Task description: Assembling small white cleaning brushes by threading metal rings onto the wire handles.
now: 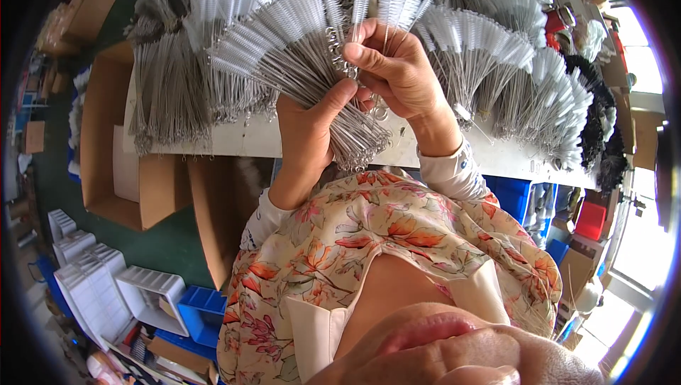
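A fanned bundle of thin wire tube brushes (273, 34) with white bristles is gripped in my left hand (312, 122), the thumb lying across the wire stems. The bristle ends point away from me and the stems gather toward my chest. My right hand (401, 73) pinches a few more brushes (401, 2) between thumb and fingers, just right of the bundle, bristles up. Between the hands runs a column of small wire loops (335, 44), beside my right fingertips. Some right fingers are partly hidden behind the stems.
More brush piles (170, 87) lie on the white table (237, 136) at the left, with others (482, 44) at the right. Black brushes (603, 108) hang at the far right edge. Open cardboard boxes (106, 136), white crates (152, 293) and a blue bin (202, 314) stand at the left.
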Tool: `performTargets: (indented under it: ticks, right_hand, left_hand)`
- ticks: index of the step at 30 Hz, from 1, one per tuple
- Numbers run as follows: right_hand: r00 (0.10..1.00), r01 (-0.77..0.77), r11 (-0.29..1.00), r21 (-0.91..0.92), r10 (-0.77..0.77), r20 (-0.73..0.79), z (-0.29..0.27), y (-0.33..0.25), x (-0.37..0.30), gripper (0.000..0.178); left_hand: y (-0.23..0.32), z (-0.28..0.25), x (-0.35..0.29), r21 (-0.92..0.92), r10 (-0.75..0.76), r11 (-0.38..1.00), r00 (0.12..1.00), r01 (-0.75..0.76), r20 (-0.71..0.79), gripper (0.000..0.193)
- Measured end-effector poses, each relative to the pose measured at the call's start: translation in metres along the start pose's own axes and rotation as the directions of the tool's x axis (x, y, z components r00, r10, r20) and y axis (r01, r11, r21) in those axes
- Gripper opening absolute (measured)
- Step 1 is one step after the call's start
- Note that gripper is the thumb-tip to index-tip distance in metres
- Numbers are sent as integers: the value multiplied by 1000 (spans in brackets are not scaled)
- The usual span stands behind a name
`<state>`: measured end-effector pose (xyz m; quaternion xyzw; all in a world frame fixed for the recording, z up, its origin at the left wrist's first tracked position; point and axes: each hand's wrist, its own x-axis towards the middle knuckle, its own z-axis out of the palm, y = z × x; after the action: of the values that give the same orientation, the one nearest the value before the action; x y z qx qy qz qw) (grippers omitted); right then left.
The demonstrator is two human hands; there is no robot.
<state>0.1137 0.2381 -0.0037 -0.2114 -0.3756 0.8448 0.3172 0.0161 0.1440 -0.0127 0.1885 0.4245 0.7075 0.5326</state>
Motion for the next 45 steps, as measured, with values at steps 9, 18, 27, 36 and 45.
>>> performTargets:
  ticks: [9, 18, 27, 36, 45]
  right_hand:
    - [993, 115, 989, 94, -116, 7, -29, -11, -13, 12]
    - [984, 175, 973, 150, -170, -47, -44, -12, -14, 13]
    - [986, 167, 983, 78, -165, -33, -45, -14, -28, 16]
    - [869, 485, 872, 65, -472, -150, -79, -64, -88, 12]
    - [649, 741, 622, 251, -760, -32, -112, -109, -121, 20]
  left_hand:
    - [-9, 21, 8, 111, -38, 993, 997, 31, 65, 27]
    - [-18, 32, 14, 119, -73, 991, 995, 64, 70, 26]
    - [-25, 28, 16, 360, 9, 927, 965, -107, 263, 32]
    - [59, 50, 97, 690, 385, 566, 884, -452, 263, 18]
    - [79, 52, 289, 844, 608, 240, 752, -480, 255, 28]
